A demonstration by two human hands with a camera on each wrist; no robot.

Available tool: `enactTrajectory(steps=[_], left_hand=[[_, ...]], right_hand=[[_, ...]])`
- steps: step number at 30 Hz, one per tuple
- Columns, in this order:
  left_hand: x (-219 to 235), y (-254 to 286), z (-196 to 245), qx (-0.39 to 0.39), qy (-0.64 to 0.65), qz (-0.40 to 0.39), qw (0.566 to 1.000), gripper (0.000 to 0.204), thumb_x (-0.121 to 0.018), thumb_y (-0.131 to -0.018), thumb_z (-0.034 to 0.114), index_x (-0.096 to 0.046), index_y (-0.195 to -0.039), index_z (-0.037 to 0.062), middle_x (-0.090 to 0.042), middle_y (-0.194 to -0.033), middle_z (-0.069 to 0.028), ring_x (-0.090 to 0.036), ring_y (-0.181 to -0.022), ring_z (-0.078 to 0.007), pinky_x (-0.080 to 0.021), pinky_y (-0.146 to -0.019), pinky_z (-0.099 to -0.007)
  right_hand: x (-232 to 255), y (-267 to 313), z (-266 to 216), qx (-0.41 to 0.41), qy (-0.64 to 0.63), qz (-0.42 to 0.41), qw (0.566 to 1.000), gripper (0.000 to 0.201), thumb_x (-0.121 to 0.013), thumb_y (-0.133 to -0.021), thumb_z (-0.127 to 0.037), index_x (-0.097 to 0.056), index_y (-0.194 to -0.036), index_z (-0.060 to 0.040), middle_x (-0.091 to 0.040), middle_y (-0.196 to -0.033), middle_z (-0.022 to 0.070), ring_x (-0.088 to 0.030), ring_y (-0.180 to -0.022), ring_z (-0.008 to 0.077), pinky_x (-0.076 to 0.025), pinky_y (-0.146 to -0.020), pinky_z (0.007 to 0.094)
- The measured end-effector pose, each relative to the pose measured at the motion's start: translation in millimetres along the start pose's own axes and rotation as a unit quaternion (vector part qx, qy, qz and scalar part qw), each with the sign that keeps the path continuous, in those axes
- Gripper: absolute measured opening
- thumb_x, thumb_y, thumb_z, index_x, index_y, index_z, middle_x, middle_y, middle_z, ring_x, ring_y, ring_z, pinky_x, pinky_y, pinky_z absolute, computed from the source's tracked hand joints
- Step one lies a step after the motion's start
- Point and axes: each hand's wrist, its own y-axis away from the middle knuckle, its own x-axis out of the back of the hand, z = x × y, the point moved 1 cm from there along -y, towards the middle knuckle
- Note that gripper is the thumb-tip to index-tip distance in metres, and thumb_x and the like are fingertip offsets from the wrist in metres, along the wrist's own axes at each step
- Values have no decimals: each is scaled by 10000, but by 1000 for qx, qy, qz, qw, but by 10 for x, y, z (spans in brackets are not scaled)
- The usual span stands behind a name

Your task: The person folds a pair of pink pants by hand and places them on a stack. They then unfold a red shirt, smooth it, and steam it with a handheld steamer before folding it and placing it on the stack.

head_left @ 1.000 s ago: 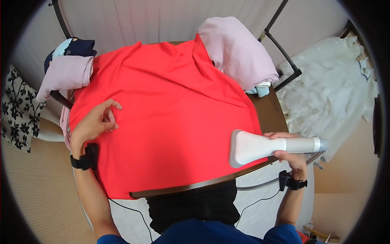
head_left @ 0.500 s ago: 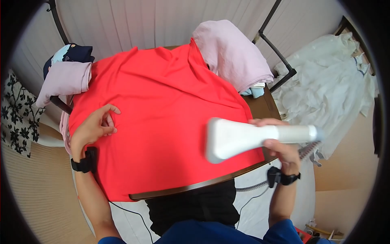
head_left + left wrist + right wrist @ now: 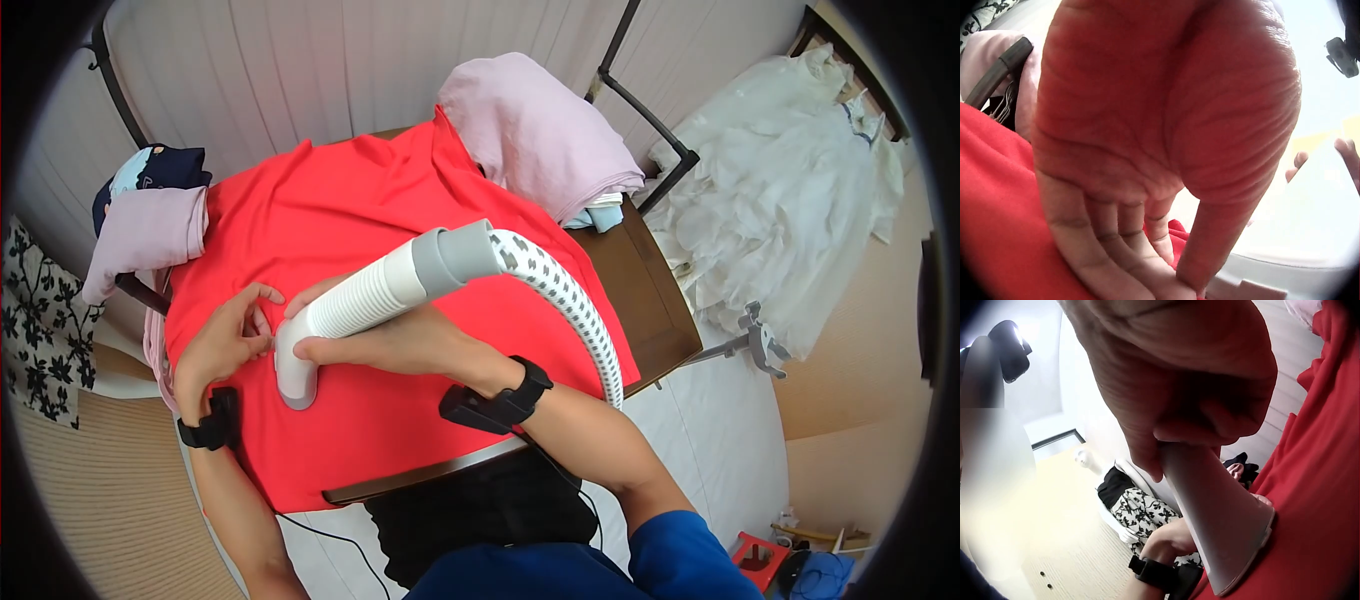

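A red cloth (image 3: 390,185) lies spread over a dark brown table. My right hand (image 3: 375,340) grips the white garment steamer head (image 3: 294,365) behind its flared nozzle. The steamer's ribbed handle (image 3: 365,297) rises to the right, ending in a grey collar and a speckled hose (image 3: 560,285). In the right wrist view the nozzle (image 3: 1219,519) tilts close to the cloth. My left hand (image 3: 225,335) rests on the cloth at the left, fingers bent, right beside the nozzle. Its thumb and fingertips (image 3: 1191,284) come together low over the cloth; I cannot tell whether they pinch it.
Folded pink fabric (image 3: 540,135) lies at the back right, and another pink bundle (image 3: 150,230) with a navy piece at the left. Dark metal bars (image 3: 650,120) stand at the table's sides. A white ruffled dress (image 3: 770,190) hangs right; a mannequin (image 3: 1125,494) stands beyond.
My right hand has carried the steamer head from the cloth's right side to the left, beside my left hand, swinging the handle and hose upward. My left hand has stayed in place.
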Motion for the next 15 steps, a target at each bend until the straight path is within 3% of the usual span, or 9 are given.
enactTrajectory(steps=[7,15], left_hand=[[-12,13,19,26,33,-1,999,462,-654,-824,-105,-547,-1244,55,-562,-761,-13,-541,-645,-81,-453,-590,-244],[-25,31,56,29,46,4,998,456,-630,-828,-119,-554,-1243,57,-560,-750,0,-547,-650,-74,-444,-587,-229]], right_hand=[[499,316,-121,-39,59,22,997,332,-761,-906,-145,-691,-1207,-25,-721,-1166,70,-667,-1097,152,-524,-978,318],[1473,1246,-415,-109,104,175,973,357,-751,-904,-87,-676,-1244,-6,-712,-1190,67,-650,-1112,151,-500,-1008,311]])
